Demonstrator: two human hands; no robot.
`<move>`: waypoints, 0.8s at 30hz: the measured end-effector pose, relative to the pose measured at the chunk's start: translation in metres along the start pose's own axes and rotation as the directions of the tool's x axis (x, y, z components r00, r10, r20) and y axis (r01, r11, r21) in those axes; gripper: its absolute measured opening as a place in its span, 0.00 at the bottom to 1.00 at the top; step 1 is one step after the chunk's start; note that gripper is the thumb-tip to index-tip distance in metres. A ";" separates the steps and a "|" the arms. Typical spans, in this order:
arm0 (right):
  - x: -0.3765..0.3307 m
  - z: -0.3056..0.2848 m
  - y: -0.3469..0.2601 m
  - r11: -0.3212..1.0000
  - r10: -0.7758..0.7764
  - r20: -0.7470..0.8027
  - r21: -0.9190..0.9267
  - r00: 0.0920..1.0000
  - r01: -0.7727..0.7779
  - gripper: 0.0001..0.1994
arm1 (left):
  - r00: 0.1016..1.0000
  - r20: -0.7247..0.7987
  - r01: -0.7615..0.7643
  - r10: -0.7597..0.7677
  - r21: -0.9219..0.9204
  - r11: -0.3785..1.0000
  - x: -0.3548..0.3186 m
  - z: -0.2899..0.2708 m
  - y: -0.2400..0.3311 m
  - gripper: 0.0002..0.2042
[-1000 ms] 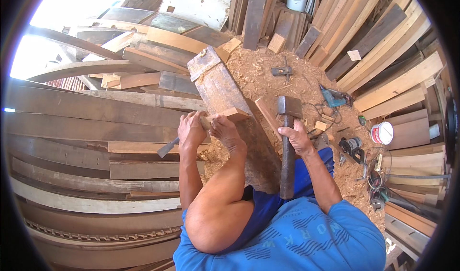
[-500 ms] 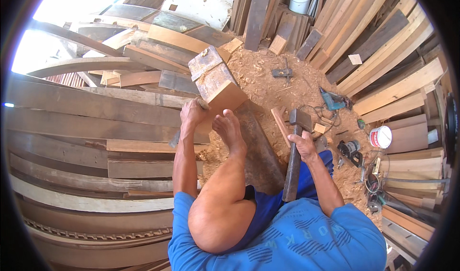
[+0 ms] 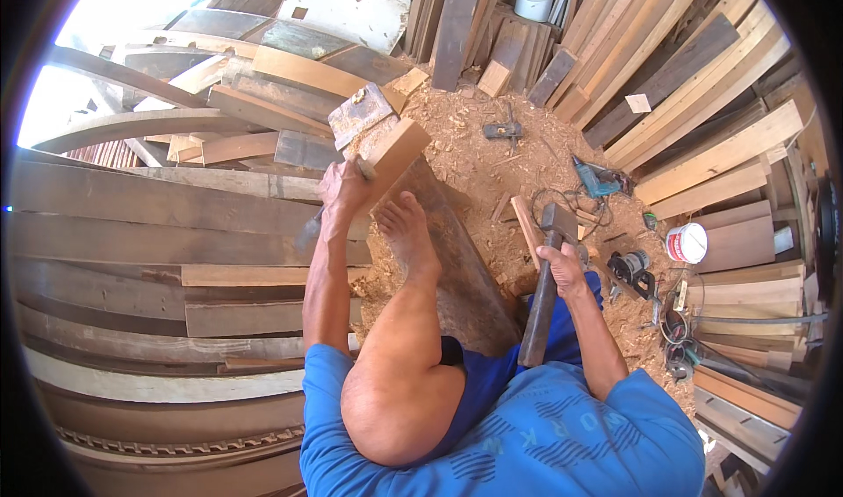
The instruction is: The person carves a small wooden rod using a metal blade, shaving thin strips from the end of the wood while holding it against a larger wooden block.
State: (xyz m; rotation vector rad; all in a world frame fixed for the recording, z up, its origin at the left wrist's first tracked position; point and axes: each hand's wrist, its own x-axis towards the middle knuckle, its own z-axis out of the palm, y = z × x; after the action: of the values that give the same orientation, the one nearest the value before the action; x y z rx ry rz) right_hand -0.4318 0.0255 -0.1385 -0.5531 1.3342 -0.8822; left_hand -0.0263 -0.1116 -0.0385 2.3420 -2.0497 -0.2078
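Observation:
My left hand (image 3: 341, 190) is closed round what looks like a chisel (image 3: 308, 233), its greyish end sticking out below the fist and its handle butt above. Against that hand's fingers tilts a pale wooden block (image 3: 397, 153); whether the fingers also grip it I cannot tell. My bare foot (image 3: 406, 225) rests beside the block on a long dark beam (image 3: 470, 273). In my right hand (image 3: 563, 267) is a hammer (image 3: 537, 317), head up and dark handle slanting down toward my lap. A thin wooden strip (image 3: 527, 225) stands along the hammer, apparently held in the same hand.
Beyond the block sits a stained wooden piece (image 3: 358, 115). Wood shavings (image 3: 457, 137) cover the floor. A clamp-like tool (image 3: 502, 131), teal power drill (image 3: 597, 179), corded power tool (image 3: 630, 269) and white bucket (image 3: 687, 243) lie ahead and right. Stacked planks (image 3: 158, 225) fill the left.
The pale block has tilted up and turned, lifting beside my left hand. That hand has shifted slightly. My right hand keeps the hammer and strip; the whole view has slid a little left.

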 end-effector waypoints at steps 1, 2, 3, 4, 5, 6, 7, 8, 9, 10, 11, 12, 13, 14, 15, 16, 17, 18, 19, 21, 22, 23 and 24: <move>-0.001 -0.002 0.000 1.000 0.000 -0.002 0.001 1.000 0.000 0.09 | 1.000 -0.012 -0.012 0.013 0.018 1.000 -0.002 0.000 0.006 0.21; -0.001 -0.004 0.002 1.000 0.007 0.002 0.009 1.000 -0.007 0.09 | 0.999 -0.022 -0.030 0.031 0.039 0.999 -0.005 -0.001 0.012 0.21; -0.002 -0.007 0.004 1.000 0.013 0.001 0.017 1.000 -0.013 0.10 | 0.999 -0.031 -0.028 0.029 0.038 0.999 -0.006 -0.002 0.015 0.21; -0.002 -0.009 0.006 1.000 0.012 -0.006 0.019 1.000 -0.012 0.10 | 0.999 -0.031 -0.019 0.020 0.036 0.999 -0.008 0.000 0.014 0.21; -0.001 -0.011 0.008 1.000 -0.002 -0.008 -0.002 1.000 0.002 0.10 | 1.000 -0.025 -0.014 0.015 0.036 0.999 -0.009 0.002 0.015 0.21; 0.000 -0.011 0.010 1.000 -0.014 -0.006 -0.022 1.000 0.014 0.10 | 1.000 -0.024 -0.003 0.003 0.028 1.000 -0.010 0.003 0.014 0.20; 0.001 -0.011 0.012 0.999 -0.037 -0.012 -0.023 0.999 0.037 0.11 | 1.000 -0.022 0.005 -0.005 0.023 1.000 -0.010 0.005 0.014 0.20; 0.000 -0.014 0.013 0.999 -0.037 -0.017 -0.020 0.999 0.037 0.11 | 1.000 -0.019 0.013 -0.013 0.018 1.000 -0.012 0.007 0.013 0.20; -0.001 -0.014 0.011 1.000 -0.026 -0.018 -0.006 1.000 0.025 0.11 | 1.000 -0.018 0.015 -0.015 0.018 1.000 -0.012 0.007 0.013 0.20; -0.002 -0.014 0.009 1.000 -0.014 -0.018 0.007 1.000 0.014 0.11 | 1.000 -0.015 0.015 -0.015 0.013 1.000 -0.012 0.008 0.013 0.19; -0.002 -0.014 0.009 1.000 -0.014 -0.017 0.010 1.000 0.015 0.11 | 1.000 -0.012 0.019 -0.019 0.010 1.000 -0.012 0.009 0.013 0.19; -0.003 -0.015 0.009 1.000 -0.016 -0.018 0.005 1.000 0.016 0.12 | 1.000 -0.010 0.020 -0.020 0.006 1.000 -0.012 0.011 0.013 0.19; -0.003 -0.015 0.008 1.000 -0.017 -0.018 0.000 1.000 0.017 0.12 | 1.000 -0.009 0.019 -0.019 0.004 1.000 -0.011 0.012 0.012 0.19; -0.003 -0.014 0.008 1.000 -0.017 -0.019 0.002 1.000 0.017 0.12 | 1.000 -0.006 0.019 -0.019 0.004 1.000 -0.010 0.013 0.011 0.18; -0.006 -0.012 0.005 1.000 -0.002 0.000 0.010 1.000 0.002 0.12 | 1.000 -0.003 0.020 -0.020 0.002 1.000 -0.010 0.017 0.008 0.18; -0.007 -0.010 0.004 1.000 0.013 0.018 0.018 1.000 -0.014 0.12 | 1.000 -0.002 0.020 -0.020 -0.001 1.000 -0.008 0.020 0.006 0.18; -0.007 -0.006 0.003 1.000 0.014 0.017 0.016 1.000 -0.015 0.12 | 1.000 -0.007 0.019 -0.020 -0.003 1.000 -0.007 0.022 0.002 0.17; -0.006 -0.004 0.003 0.999 0.022 0.001 0.024 1.000 -0.022 0.11 | 1.000 -0.011 0.017 -0.017 -0.008 1.000 -0.005 0.023 0.000 0.17; -0.005 -0.001 0.003 0.999 0.030 -0.013 0.031 0.999 -0.030 0.11 | 1.000 -0.012 0.021 -0.021 -0.017 1.000 -0.003 0.024 -0.001 0.17; -0.005 0.002 0.001 0.999 0.014 0.005 0.033 1.000 -0.014 0.12 | 1.000 -0.023 0.018 -0.018 -0.019 1.000 -0.005 0.026 -0.001 0.15; -0.006 0.004 0.000 0.999 -0.002 0.026 0.038 1.000 0.001 0.12 | 0.999 -0.028 0.015 -0.016 -0.021 1.000 -0.006 0.026 0.000 0.14; -0.008 0.006 -0.002 0.999 -0.008 0.019 0.037 1.000 0.007 0.13 | 1.000 -0.025 0.012 -0.012 -0.020 1.000 -0.007 0.025 0.001 0.14; -0.007 0.007 -0.003 0.999 -0.008 0.016 0.037 1.000 0.007 0.13 | 0.999 -0.028 0.015 -0.016 -0.020 1.000 -0.008 0.023 0.003 0.14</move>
State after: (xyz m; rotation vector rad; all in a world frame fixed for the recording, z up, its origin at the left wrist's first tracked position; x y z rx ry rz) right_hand -0.4256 0.0288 -0.1307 -0.5355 1.2990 -0.9050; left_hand -0.0331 -0.1028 -0.0600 2.3365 -2.0082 -0.1926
